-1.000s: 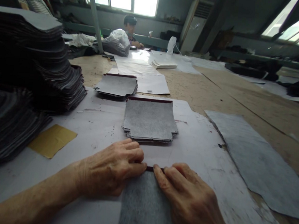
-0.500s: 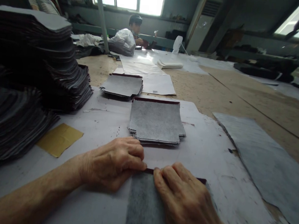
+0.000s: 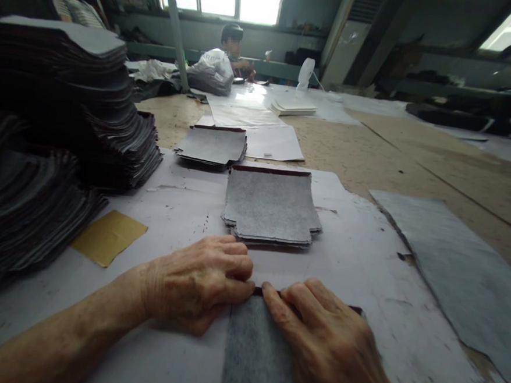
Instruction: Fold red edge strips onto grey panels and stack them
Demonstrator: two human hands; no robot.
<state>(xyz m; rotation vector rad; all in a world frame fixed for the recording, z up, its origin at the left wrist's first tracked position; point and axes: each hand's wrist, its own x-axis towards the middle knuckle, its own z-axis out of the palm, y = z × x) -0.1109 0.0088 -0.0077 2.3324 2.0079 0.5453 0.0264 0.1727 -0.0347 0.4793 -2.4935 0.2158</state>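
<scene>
A grey fabric-like piece (image 3: 255,349) with a dark red folded strip along its far edge lies in front of me. At the left end of that strip, my left hand (image 3: 201,281) pinches the edge between curled fingers. My right hand (image 3: 328,336) rests over the piece, its fingers bent and pressing on the same strip just to the right. Much of the piece is hidden under this hand. Beyond my hands sits a stack of similar grey pieces (image 3: 270,204) with a dark red far edge and notched near corners. Behind it to the left is a smaller stack (image 3: 212,145).
Tall piles of dark pieces (image 3: 108,105) stand at the left. A yellow-brown card (image 3: 110,237) lies on the white sheet (image 3: 184,210). To the right is a large grey sheet (image 3: 459,276). A person (image 3: 234,50) sits at the table's far side behind a plastic bag (image 3: 213,72).
The view has shifted slightly, so things sit a little further right. My hands keep to the strip, with the right fingers slightly shifted. The far person's hands have moved.
</scene>
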